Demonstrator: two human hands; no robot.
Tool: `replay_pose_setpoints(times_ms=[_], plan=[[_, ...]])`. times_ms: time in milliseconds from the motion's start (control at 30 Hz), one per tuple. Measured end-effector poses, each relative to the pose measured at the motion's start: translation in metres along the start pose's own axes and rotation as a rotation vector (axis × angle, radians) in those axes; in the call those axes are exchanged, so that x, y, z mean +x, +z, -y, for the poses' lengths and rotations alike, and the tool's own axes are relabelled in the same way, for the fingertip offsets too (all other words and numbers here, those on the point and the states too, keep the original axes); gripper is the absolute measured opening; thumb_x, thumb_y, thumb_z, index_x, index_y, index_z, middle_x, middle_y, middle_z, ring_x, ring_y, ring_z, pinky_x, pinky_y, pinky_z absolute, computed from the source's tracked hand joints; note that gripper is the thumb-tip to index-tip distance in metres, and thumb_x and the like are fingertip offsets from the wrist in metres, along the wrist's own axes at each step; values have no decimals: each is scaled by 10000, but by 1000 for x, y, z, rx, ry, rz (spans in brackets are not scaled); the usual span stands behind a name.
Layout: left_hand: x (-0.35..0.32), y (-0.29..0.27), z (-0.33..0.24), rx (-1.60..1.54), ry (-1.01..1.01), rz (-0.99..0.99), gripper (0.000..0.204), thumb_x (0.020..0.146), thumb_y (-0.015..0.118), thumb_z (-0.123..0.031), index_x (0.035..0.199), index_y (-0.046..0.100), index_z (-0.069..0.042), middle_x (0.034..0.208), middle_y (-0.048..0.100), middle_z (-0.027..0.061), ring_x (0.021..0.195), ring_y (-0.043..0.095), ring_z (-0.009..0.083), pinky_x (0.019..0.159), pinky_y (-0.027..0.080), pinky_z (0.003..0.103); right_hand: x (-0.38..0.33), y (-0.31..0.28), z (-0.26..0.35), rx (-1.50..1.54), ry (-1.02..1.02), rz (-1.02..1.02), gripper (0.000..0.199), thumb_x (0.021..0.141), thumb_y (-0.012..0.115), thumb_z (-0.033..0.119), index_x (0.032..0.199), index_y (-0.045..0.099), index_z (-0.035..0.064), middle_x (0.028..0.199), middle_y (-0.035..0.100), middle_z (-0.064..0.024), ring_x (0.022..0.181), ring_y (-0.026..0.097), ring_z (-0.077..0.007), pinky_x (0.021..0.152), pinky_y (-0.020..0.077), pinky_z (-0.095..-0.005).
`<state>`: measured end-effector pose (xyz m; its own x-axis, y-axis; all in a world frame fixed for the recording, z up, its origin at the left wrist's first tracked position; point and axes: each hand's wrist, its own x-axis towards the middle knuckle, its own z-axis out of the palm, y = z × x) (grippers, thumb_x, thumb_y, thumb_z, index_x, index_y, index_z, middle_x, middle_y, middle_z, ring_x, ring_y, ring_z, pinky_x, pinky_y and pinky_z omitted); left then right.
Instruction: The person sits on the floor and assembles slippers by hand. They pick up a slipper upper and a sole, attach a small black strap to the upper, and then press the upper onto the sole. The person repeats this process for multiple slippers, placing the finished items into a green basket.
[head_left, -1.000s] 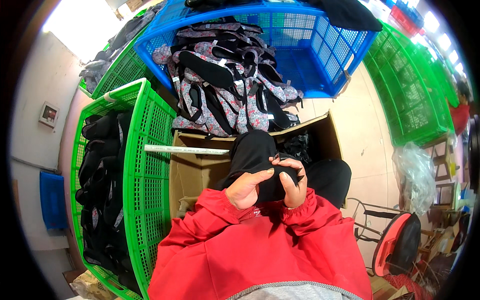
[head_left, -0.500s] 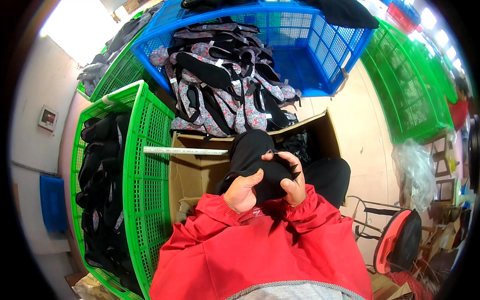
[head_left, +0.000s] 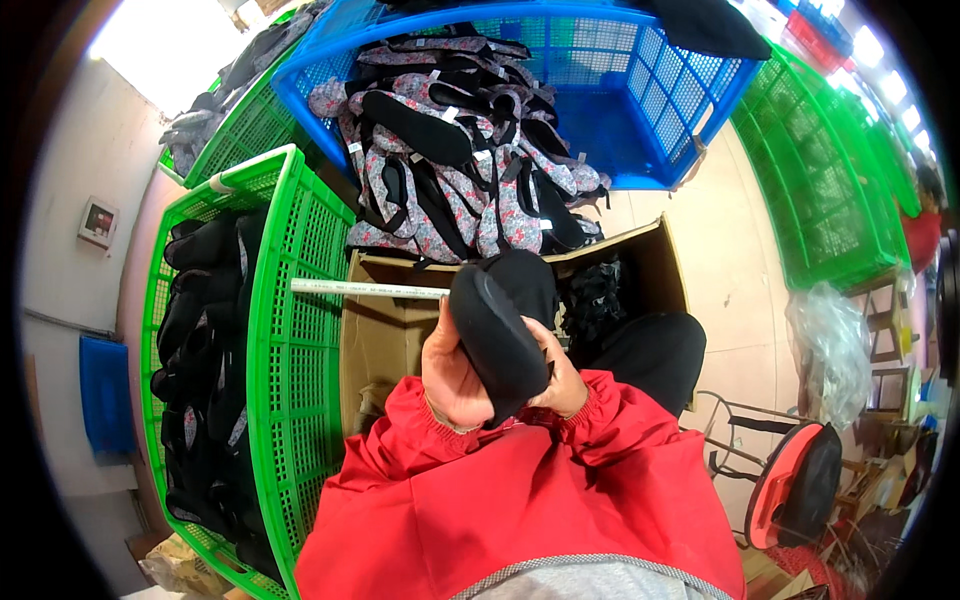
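Between my two hands a black padded piece (head_left: 497, 335), long and rounded like a thick sole, is held tilted over my lap. My left hand (head_left: 452, 372) wraps its left side and lower end, with fingers partly hidden behind it. On its right edge my right hand (head_left: 556, 374) is closed, thumb and fingers pressed against it. Just beyond my knees lie many floral and black padded pieces (head_left: 430, 195) with small white tags, heaped in a blue mesh crate (head_left: 650, 100).
An open cardboard box (head_left: 672, 270) around my legs holds black material. A pale rod (head_left: 370, 289) spans its left part. Left stands a green crate (head_left: 300, 360) of black padded pieces. A red-and-black stool (head_left: 790, 485), clear plastic bag (head_left: 830, 340) and green crates (head_left: 815, 180) are right.
Earlier my hands were apart, with a thin black strip at my right fingers. Now both hands are closed on the black padded piece, raised upright between them. The view has shifted slightly.
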<state>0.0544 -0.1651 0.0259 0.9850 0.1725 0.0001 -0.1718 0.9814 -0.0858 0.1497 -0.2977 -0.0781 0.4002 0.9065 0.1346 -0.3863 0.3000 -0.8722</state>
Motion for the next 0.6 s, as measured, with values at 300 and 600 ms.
replay_pose_setpoints(times_ms=[300,600], plan=[[61,3,-13,413,-115,36,395,1047,391,-338,1303,532,-73,1308,588,105,1240,521,248,1043,420,408,-2,7,-2,403,-15,-265,554,960,499,271,1429,366,8,1334,503,-87,1202,515,-172,1022,413,-317],[35,-14,-16,2359,-3,379,262,786,731,-274,853,683,-25,847,676,157,817,635,333,734,493,405,6,-7,27,548,281,-554,404,1021,440,396,1161,581,44,1022,660,-71,877,658,-167,778,553,-298]])
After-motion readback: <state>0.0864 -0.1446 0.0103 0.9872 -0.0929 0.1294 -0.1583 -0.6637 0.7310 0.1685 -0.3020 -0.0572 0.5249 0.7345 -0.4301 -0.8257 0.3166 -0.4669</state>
